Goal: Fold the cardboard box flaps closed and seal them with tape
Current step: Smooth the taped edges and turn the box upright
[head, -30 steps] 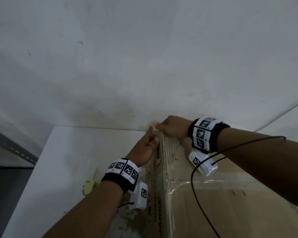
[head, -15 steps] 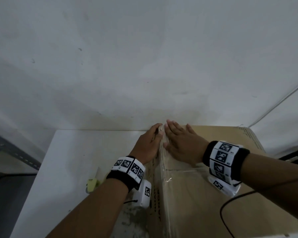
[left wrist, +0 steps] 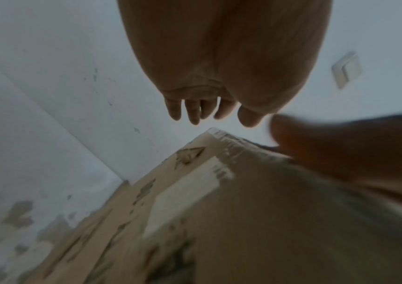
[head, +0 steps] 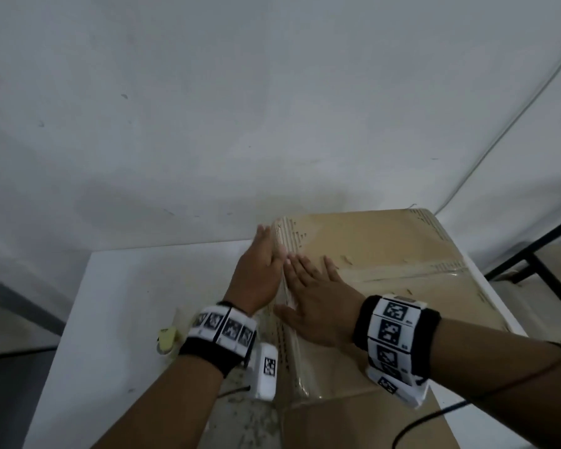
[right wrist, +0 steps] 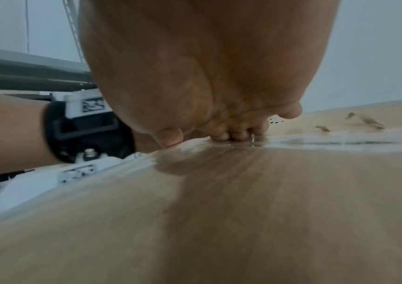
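Observation:
A closed cardboard box (head: 386,254) stands on the white table (head: 117,303), its flaps down and a strip of clear tape (head: 418,273) across the top seam. My right hand (head: 311,293) lies flat on the box top by the left edge, fingers straight and pressing; in the right wrist view the fingertips (right wrist: 236,134) rest on the glossy tape (right wrist: 341,140). My left hand (head: 259,270) presses flat against the box's left side, its fingers straight along the top edge. The left wrist view shows the left hand's fingers (left wrist: 195,111) extended beside the box corner (left wrist: 214,134).
A small yellow-green tape dispenser (head: 167,340) sits on the table left of my left wrist. A white wall (head: 272,108) rises just behind the table. A dark metal frame (head: 531,254) stands to the right of the box, and a cable (head: 428,419) trails from my right wrist.
The right hand has gone from pinching at the far left corner to lying flat, and slid back toward me along the left edge. The left hand flattened against the side.

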